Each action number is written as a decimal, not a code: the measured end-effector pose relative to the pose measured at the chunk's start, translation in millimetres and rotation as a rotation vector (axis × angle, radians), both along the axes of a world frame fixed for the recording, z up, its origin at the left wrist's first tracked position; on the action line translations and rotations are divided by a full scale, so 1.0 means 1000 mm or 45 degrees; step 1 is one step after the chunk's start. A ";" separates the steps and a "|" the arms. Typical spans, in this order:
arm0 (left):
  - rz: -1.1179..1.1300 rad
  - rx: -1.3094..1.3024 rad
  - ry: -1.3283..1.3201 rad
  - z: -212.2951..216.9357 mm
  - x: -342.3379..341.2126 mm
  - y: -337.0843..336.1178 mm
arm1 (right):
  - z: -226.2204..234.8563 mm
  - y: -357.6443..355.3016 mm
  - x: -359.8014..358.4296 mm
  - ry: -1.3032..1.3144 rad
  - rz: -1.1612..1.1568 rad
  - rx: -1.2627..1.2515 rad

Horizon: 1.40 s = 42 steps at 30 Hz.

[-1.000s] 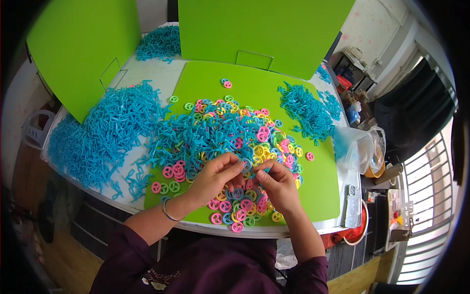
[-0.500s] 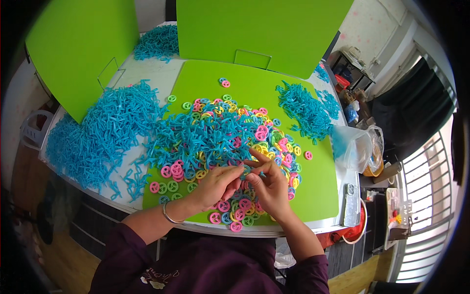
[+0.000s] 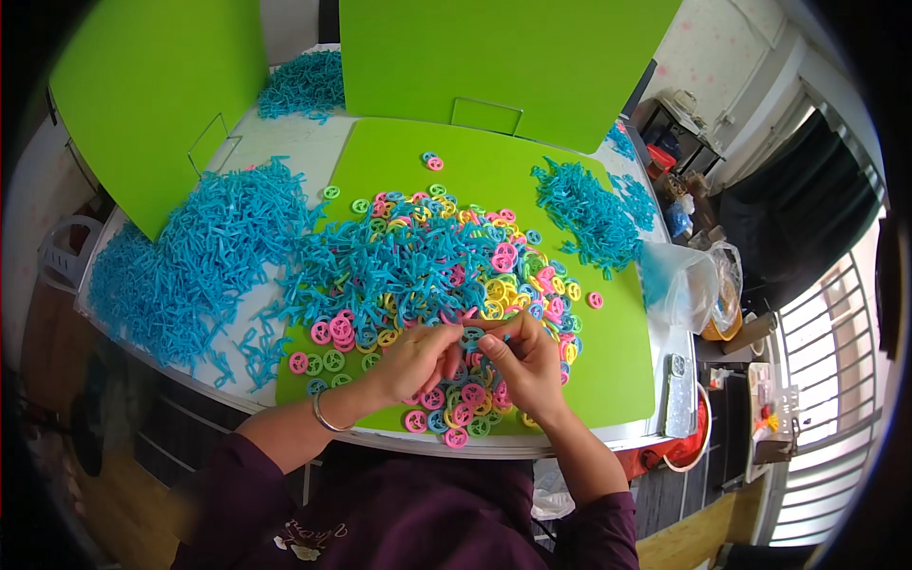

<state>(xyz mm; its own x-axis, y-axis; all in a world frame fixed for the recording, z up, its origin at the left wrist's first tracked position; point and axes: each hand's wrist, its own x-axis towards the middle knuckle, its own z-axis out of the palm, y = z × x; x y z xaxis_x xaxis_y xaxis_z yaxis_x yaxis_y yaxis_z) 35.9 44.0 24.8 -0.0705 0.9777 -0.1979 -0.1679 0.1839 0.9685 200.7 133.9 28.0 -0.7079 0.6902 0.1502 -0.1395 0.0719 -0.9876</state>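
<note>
Over the near part of a heap of small plastic wheels (image 3: 463, 414) in pink, yellow, green and blue, both my hands are close together. My left hand (image 3: 416, 363), with a metal bangle at the wrist, pinches a blue spoked wheel (image 3: 471, 334) at its fingertips. Thumb and fingers of my right hand (image 3: 530, 369) are closed on a small blue plastic piece (image 3: 506, 338), mostly hidden by the fingers. Just beyond the hands, blue forked plastic pieces (image 3: 399, 261) lie on top of the wheels.
A green board (image 3: 608, 380) lies under the heap on a white table. Large blue piles stand left (image 3: 218, 237) and right (image 3: 589, 214). Upright green panels (image 3: 513, 66) rise behind and left. A phone (image 3: 678, 394) and a clear plastic bag (image 3: 679, 285) sit by the right edge.
My right hand's raised fingers have curled down and closed on the small blue piece. The blue wheel, still at my left fingertips, now shows more fully between the hands.
</note>
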 end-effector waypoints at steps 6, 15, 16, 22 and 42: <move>-0.067 -0.163 -0.243 0.000 -0.002 0.008 | 0.003 -0.002 0.002 -0.145 -0.007 0.095; 0.326 -0.212 -0.584 0.004 0.019 0.004 | -0.006 -0.011 -0.004 -0.178 -0.149 0.192; 0.322 -0.213 -0.585 0.002 0.018 0.004 | -0.007 -0.011 -0.003 -0.196 -0.161 0.302; 0.157 -0.248 -0.837 -0.004 0.012 -0.003 | 0.002 -0.013 -0.004 -0.259 -0.218 0.635; 0.282 0.168 -0.082 0.006 0.027 -0.008 | -0.008 -0.011 -0.011 0.117 -0.248 -0.222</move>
